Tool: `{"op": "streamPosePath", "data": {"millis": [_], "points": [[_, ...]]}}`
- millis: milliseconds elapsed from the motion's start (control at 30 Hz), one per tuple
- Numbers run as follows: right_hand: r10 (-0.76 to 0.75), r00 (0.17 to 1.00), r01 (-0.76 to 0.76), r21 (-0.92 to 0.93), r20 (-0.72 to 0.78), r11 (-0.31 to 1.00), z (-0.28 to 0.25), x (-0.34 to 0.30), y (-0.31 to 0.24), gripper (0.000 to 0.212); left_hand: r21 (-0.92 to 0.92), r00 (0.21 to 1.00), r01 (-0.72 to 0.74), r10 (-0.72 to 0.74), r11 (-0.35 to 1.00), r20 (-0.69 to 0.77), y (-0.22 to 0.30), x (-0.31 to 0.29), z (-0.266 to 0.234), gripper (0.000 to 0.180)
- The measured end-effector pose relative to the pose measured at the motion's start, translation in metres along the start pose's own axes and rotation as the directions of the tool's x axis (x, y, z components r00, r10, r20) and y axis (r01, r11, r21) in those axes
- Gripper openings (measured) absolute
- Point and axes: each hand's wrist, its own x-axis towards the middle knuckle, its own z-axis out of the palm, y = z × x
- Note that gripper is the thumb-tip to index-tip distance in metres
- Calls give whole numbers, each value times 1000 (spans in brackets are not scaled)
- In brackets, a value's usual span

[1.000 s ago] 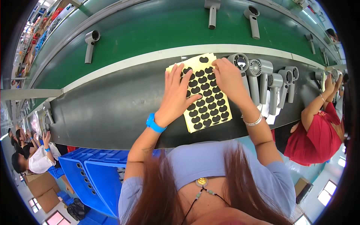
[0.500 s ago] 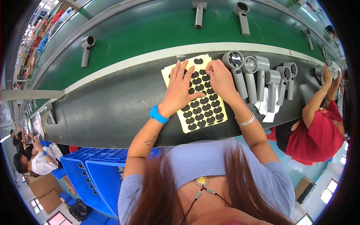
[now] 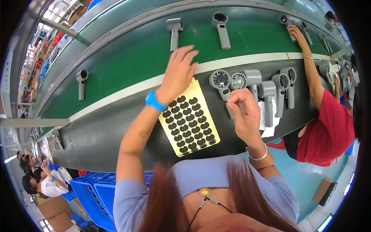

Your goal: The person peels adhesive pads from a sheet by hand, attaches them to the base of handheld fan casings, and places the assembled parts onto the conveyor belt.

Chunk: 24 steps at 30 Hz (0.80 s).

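Note:
My left hand (image 3: pixel 177 75), fingers stretched out and holding nothing, reaches over the far edge of the work surface toward a grey handheld fan (image 3: pixel 174 34) on the green belt. Its fingertips appear just short of the handle. Below that wrist lies a stack of pale yellow sheets (image 3: pixel 205 100) carrying rows of black rounded stickers (image 3: pixel 190 124). My right hand (image 3: pixel 247 118) is raised to the right of the sheets, thumb and forefinger pinched together. Whatever sits in the pinch is too small to make out. Just beyond it stands a group of grey handheld fans (image 3: pixel 221 79).
More handheld fans lie on the green belt (image 3: pixel 127 62). White cloth or paper (image 3: pixel 270 129) sits beneath the fan group. A co-worker in red (image 3: pixel 328 131) at the right reaches onto the belt. Blue bins (image 3: pixel 91 197) stand at the lower left.
My left hand has left the sheets and moved up over the belt. My right hand has lifted off the sheets toward the right and nearer me, still pinched. The co-worker's arm now reaches the belt.

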Motion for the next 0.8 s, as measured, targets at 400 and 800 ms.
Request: {"op": "streamPosePath", "data": {"millis": [400, 800], "points": [[75, 991, -74, 11, -114, 997, -20, -27, 14, 6, -18, 932, -243, 239, 970, 271, -15, 125, 53, 32], [44, 998, -23, 370, -47, 929, 19, -18, -30, 20, -838, 903, 176, -424, 516, -72, 103, -77, -65, 47]]}}
